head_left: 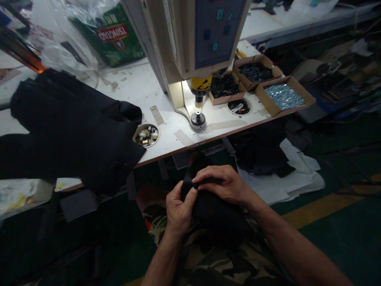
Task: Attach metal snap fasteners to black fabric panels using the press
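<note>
A piece of black fabric (220, 214) lies over my lap, just below the table edge. My left hand (180, 206) pinches its upper edge, the thumb pressed on the cloth. Close beside it, my right hand (226, 182) has thumb and forefinger brought together at the same edge. A tiny dark piece shows between the fingertips, too small to name. Beyond my hands, on the table, stands a press machine (205, 39) with a round metal die (198, 120) under its yellow-and-black head (201, 85).
More black fabric (74, 131) is heaped on the table at left, hanging over the edge. Cardboard trays hold silvery small parts (285, 96) and black small parts (256, 71). Metal fittings (147, 135) fill a round hole at left. Black cloth (262, 153) lies on white sheeting (303, 174) at lower right.
</note>
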The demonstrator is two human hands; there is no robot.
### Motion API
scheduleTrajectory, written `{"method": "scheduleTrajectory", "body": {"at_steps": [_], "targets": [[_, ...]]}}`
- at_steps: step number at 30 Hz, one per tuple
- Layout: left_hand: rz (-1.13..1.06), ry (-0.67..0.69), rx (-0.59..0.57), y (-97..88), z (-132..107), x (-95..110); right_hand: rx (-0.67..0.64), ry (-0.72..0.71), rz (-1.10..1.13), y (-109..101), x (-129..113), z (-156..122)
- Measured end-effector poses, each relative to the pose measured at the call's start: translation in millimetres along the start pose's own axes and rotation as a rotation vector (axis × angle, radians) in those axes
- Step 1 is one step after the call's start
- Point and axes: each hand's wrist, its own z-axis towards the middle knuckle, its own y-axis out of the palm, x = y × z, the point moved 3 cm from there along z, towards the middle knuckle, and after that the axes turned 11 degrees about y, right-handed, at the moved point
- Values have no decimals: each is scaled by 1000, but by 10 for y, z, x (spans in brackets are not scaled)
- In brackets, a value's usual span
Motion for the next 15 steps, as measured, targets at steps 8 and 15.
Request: {"method": "scheduleTrajectory", "body": {"at_steps": [8, 15], "targets": [[-9, 18, -34, -11, -7, 12, 100, 95, 13, 33, -4, 30], [-44, 5, -28, 6, -4, -22, -7, -9, 40, -3, 1, 38]]}}
